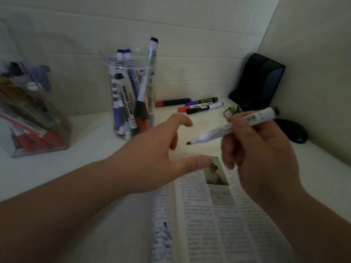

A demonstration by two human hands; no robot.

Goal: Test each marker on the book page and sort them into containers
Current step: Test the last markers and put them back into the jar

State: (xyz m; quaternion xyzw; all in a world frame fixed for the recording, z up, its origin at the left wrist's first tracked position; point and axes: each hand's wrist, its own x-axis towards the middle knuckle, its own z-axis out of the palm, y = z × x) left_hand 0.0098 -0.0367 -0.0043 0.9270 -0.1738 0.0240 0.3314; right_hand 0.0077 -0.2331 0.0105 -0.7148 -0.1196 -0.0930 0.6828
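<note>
Bare left hand and bare right hand, bare forearms, short-trimmed left thumbnail.

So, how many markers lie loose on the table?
4, by the back wall: red-and-black marker, blue-capped black marker, red-capped white marker, all-black marker. None seems hidden.

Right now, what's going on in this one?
A person is testing markers. The right hand grips an uncapped marker, tip aimed down towards the open book. The left hand is open near the book's top edge. Blue scribbles mark the left page. A jar and a holder hold markers; a few loose markers lie behind.
</note>
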